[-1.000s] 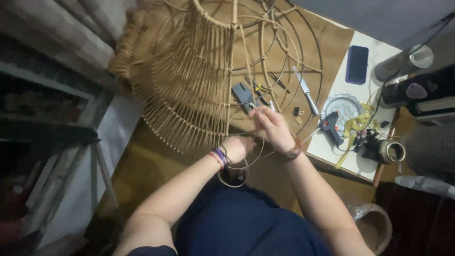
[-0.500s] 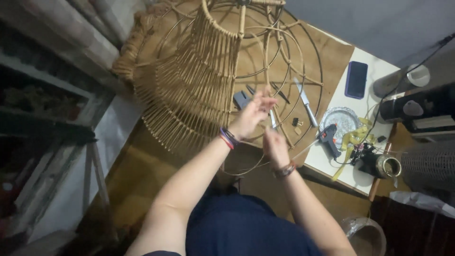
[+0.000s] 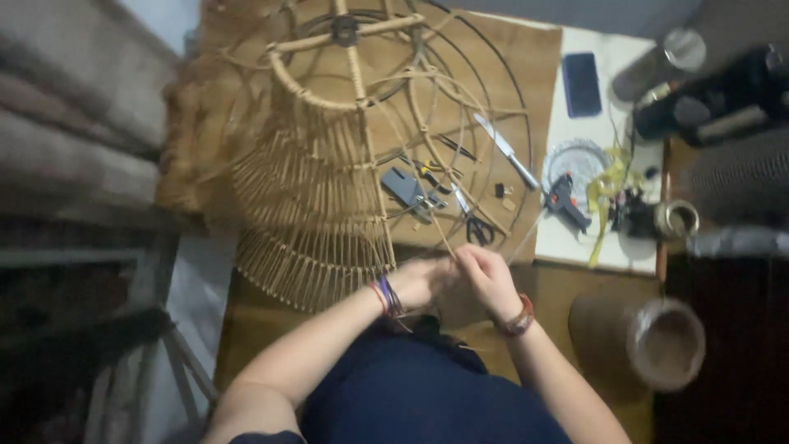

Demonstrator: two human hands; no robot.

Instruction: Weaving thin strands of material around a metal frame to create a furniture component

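A large woven rattan lampshade frame [image 3: 329, 173] lies on a brown work surface [image 3: 509, 66] ahead of me. My left hand [image 3: 423, 284] and my right hand [image 3: 485, 275] are together at its near edge, fingers closed around a thin rattan strand [image 3: 440, 234] that runs up toward the frame. Bracelets circle both wrists. How the strand sits inside the fingers is hidden.
Pliers, scissors [image 3: 477, 230], a grey tool [image 3: 407, 189] and a knife [image 3: 505, 152] lie inside the wire rings. A white board at right carries a phone [image 3: 582, 84], a glue gun [image 3: 567, 201] and tape [image 3: 675, 220]. A round woven cylinder [image 3: 657, 341] stands at lower right.
Both hands have drawn back from the tools toward my body and come together on the strand. The view has shifted, with the frame now higher and more central.
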